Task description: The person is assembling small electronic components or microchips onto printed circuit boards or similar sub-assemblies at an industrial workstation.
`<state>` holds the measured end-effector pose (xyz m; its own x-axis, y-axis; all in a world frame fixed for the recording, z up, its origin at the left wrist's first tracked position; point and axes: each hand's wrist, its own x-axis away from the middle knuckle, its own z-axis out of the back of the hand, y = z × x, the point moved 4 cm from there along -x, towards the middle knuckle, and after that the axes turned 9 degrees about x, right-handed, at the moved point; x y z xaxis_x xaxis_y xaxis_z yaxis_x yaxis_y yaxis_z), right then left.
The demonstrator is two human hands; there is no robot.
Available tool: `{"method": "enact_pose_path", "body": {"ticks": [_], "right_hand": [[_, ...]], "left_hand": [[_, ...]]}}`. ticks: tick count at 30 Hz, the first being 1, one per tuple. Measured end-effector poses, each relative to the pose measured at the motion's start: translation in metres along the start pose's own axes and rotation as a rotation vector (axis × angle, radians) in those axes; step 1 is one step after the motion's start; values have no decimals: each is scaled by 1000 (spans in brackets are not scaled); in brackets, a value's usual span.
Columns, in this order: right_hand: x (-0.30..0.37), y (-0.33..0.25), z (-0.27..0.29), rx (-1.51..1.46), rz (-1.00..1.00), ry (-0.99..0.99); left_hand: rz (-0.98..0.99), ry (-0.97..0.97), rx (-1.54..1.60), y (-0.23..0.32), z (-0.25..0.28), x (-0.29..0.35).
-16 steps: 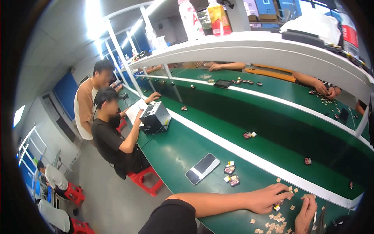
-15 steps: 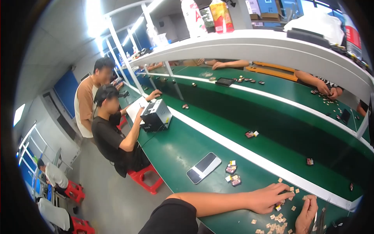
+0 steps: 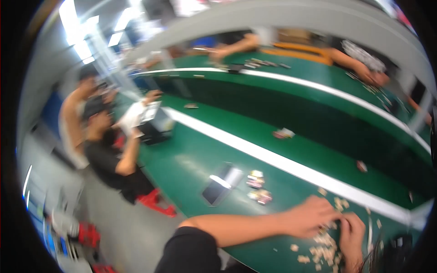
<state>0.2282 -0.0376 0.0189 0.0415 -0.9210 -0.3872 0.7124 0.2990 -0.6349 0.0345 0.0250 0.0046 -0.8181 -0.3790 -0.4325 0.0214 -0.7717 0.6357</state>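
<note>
My left hand (image 3: 312, 216) lies over the green tabletop (image 3: 191, 170) with its fingers bent down and drawn together. Whatever sits under them is mostly hidden and smeared. Against its fingertips comes my right hand (image 3: 353, 232), closed in a pinch. Blur keeps me from telling what is in the pinch. Below and beside the hands, small tan square pieces (image 3: 324, 248) are scattered in a loose heap. Left of the hands are two small dark parts with pale and yellow tabs, one farther part (image 3: 256, 179) and one nearer part (image 3: 261, 196).
A phone (image 3: 221, 184) lies left of the small parts. A white strip (image 3: 273, 157) divides the table from a sunken green lane holding more parts (image 3: 283, 133). A seated co-worker (image 3: 107, 150) is beside a dark box (image 3: 157, 127). A grey shelf (image 3: 291, 22) hangs above.
The whole view has shifted and blurred. My right hand has moved left and up, from apart to meeting the left fingertips. The left hand stays over the same spot.
</note>
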Motion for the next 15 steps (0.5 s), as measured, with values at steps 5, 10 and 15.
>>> {"method": "enact_pose_path", "body": {"ticks": [5,10,15], "right_hand": [[-5,-2,-6,-33,55,-129],[5,-1,10,99,-35,-212],[13,-13,8,200,-49,-257]], "left_hand": [[162,-53,-27,5,4,5],[168,-36,-77,4,-4,-5],[207,-62,-58,8,-4,0]]}}
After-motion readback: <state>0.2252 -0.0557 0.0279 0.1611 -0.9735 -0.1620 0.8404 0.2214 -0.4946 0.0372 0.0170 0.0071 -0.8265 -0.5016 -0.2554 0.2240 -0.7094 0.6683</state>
